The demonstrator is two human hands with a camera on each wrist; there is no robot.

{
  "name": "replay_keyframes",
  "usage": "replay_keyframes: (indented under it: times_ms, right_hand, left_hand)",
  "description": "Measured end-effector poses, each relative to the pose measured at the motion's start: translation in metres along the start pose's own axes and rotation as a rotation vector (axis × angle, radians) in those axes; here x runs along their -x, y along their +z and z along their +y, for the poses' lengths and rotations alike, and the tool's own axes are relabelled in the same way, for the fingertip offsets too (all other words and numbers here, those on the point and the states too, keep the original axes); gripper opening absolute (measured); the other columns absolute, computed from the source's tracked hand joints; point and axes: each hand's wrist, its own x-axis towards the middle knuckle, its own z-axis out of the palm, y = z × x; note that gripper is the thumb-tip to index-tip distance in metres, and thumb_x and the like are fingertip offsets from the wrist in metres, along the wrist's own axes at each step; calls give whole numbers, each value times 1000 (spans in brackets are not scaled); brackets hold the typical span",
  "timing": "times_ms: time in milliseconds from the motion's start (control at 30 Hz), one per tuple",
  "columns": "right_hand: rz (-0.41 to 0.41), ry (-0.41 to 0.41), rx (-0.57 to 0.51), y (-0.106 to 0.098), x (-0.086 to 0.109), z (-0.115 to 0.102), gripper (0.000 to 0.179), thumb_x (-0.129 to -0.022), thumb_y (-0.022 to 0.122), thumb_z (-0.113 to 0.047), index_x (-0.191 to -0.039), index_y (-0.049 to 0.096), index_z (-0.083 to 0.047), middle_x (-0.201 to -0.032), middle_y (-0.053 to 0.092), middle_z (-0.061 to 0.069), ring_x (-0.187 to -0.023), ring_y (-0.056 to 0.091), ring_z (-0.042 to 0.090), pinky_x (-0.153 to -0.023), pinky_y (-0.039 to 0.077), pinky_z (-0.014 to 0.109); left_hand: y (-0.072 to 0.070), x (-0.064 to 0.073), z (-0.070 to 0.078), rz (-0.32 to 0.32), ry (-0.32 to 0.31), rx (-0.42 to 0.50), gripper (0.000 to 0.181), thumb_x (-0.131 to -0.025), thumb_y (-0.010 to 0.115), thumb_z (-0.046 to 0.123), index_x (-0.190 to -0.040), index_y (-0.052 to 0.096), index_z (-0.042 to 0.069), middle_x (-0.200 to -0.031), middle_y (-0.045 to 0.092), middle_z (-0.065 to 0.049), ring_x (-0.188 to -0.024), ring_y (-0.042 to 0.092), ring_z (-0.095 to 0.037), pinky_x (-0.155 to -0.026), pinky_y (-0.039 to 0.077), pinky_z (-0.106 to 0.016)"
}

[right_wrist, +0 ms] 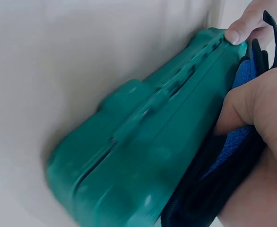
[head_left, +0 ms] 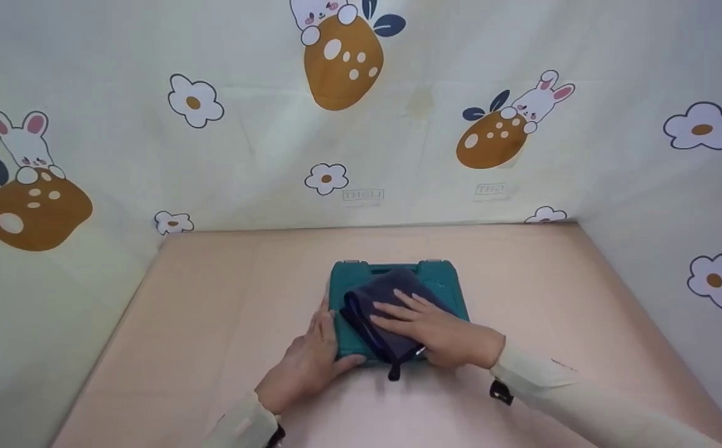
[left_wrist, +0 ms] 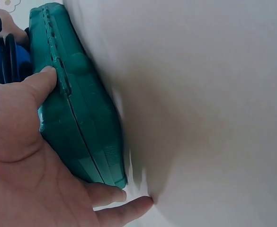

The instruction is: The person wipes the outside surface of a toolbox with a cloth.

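Note:
A green plastic carrying case (head_left: 351, 339) lies flat on the table, its handle side at the far edge in the head view. My left hand (head_left: 308, 361) holds its near left corner, thumb on the hinged front side and fingers along the left side. On the lid lies a folded dark navy cloth (head_left: 376, 295) with a hanging loop at its near corner. My right hand (head_left: 432, 326) rests on this cloth with fingers spread. In the right wrist view its thumb (right_wrist: 240, 106) bends over the cloth's near edge, against the fuzzy blue inner layer (right_wrist: 230, 146).
The table (head_left: 224, 298) has a pale peach cover and runs to walls on its left, right and far sides. Those walls (head_left: 255, 137) are hung with pale fabric printed with rabbits, fruit and flowers. Dark straps (head_left: 501, 392) show at the wrists.

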Motion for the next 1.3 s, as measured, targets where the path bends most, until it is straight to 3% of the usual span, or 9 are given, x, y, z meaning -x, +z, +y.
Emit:
replay_keyframes:
  times_ms: [133, 367, 467, 633, 1033, 1300]
  right_hand:
    - [13, -40, -30, -1, 9, 10, 106, -71, 54, 30, -162, 30, -19, -168, 18, 3, -151, 6, 37, -117, 9, 57]
    - [54, -94, -114, -5, 26, 31, 106, -67, 53, 33, -159, 38, -18, -165, 27, 4, -151, 10, 39, -116, 11, 62]
    - [66, -96, -166, -8, 30, 37, 106, -65, 52, 33, -157, 42, -18, -164, 30, 3, -151, 11, 39, -115, 9, 63]
    - [77, -70, -209, -10, 34, 46, 104, -66, 51, 32, -156, 45, -20, -163, 32, 2, -151, 12, 39, -115, 9, 64]
    - [115, 50, -271, -13, 43, 66, 98, -73, 49, 31, -155, 47, -23, -163, 31, 1, -151, 11, 36, -114, 11, 65]
    - [169, 66, -268, -4, 50, 61, 90, -77, 51, 28, -155, 45, -16, -164, 27, 8, -151, 8, 40, -114, 7, 66]
  left_hand:
    - [0, 0, -1, 7, 20, 3, 103, -96, 64, 55, -154, 9, -9, -157, 17, -32, -126, 50, -44, -96, 47, -56]
    - [0, 0, 0, -24, 6, 16, 104, -95, 62, 60, -155, 8, -6, -165, -3, -25, -142, 32, -42, -102, 41, -59]
    - [0, -1, 0, -21, -4, 20, 108, -94, 62, 62, -156, 5, -5, -165, -1, -25, -138, 38, -43, -102, 41, -59]
    - [-1, -1, -1, -9, -2, 28, 114, -92, 64, 63, -157, -1, -5, -164, 3, -28, -132, 44, -43, -101, 43, -58]
    - [0, -2, 1, -29, -55, 37, 116, -90, 66, 64, -159, -2, -1, -164, 7, -26, -139, 38, -42, -106, 37, -59]
    - [1, -1, -2, 0, -17, 42, 113, -92, 66, 61, -158, 1, -3, -163, 8, -28, -139, 38, -41, -104, 39, -59]
